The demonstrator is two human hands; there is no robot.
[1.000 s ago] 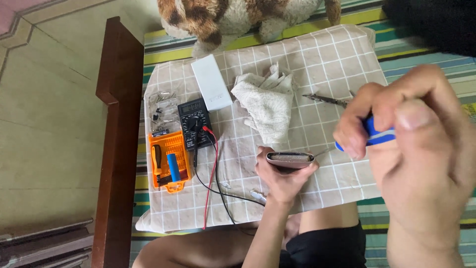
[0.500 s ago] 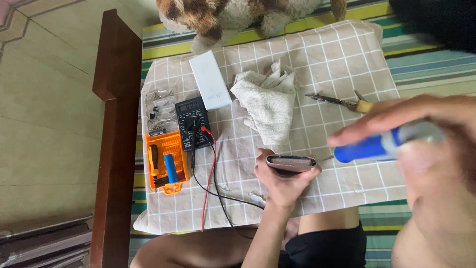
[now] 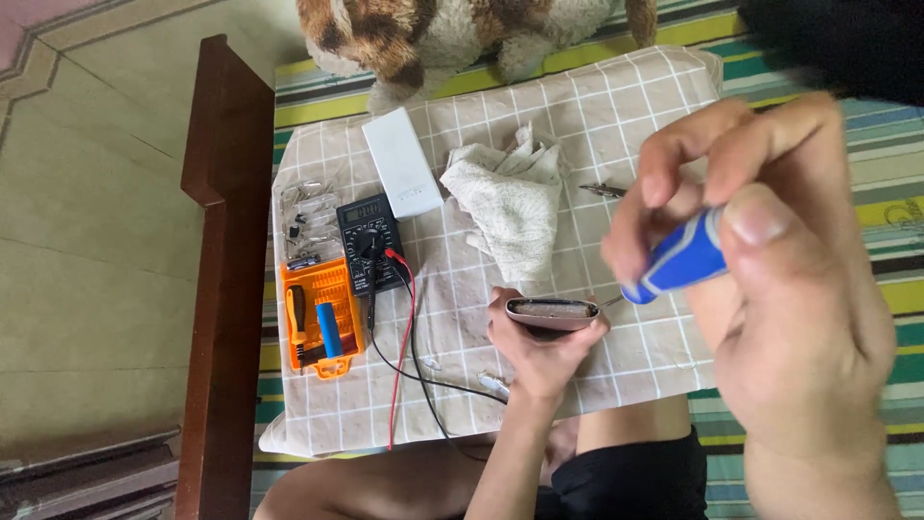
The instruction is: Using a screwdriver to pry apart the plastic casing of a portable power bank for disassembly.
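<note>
Nearest us, our right hand pinches a blue screwdriver, tip at the phone our left hand grips edge-up. At 9 o'clock an orange tool case, then a black meter; at 11 a white box, rag beside.

pale tiled floor, dark wooden bedframe, striped mat

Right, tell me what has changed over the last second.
The right hand has turned the blue-handled screwdriver from near upright to slanting, its tip now at the end of the small flat device. The left hand still holds that device. Multimeter, orange tool case and cloth stayed put.
</note>
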